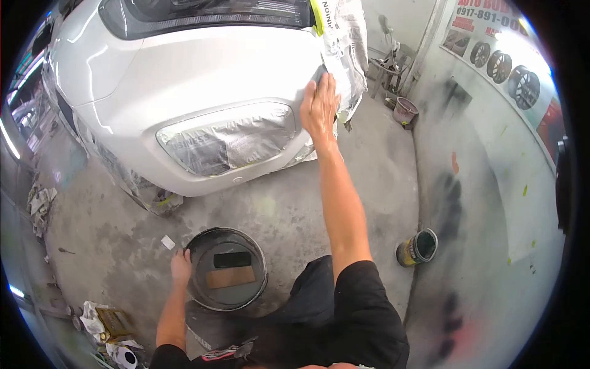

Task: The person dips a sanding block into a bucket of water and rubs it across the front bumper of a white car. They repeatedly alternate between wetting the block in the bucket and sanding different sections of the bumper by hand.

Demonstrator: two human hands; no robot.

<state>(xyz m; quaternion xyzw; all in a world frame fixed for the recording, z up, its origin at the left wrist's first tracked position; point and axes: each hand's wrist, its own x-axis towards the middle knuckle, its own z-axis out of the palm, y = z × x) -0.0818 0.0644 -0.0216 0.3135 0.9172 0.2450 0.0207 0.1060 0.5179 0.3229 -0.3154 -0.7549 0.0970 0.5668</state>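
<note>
A white car (203,67) fills the upper left, its headlight (227,138) masked with newspaper. My right hand (319,107) is stretched out flat against the car's fender, pressing a dark sanding pad (319,75) under its fingertips. My left hand (180,265) rests on the rim of a black bucket (195,286) of water on the floor. A dark block (232,259) and a tan block (230,277) lie in the water.
Masking paper (347,43) hangs off the car's right side. A small paint can (418,247) stands on the concrete at right, a reddish pot (404,111) near the wall. Crumpled paper and rags (104,329) lie at lower left. A poster wall (510,67) runs along the right.
</note>
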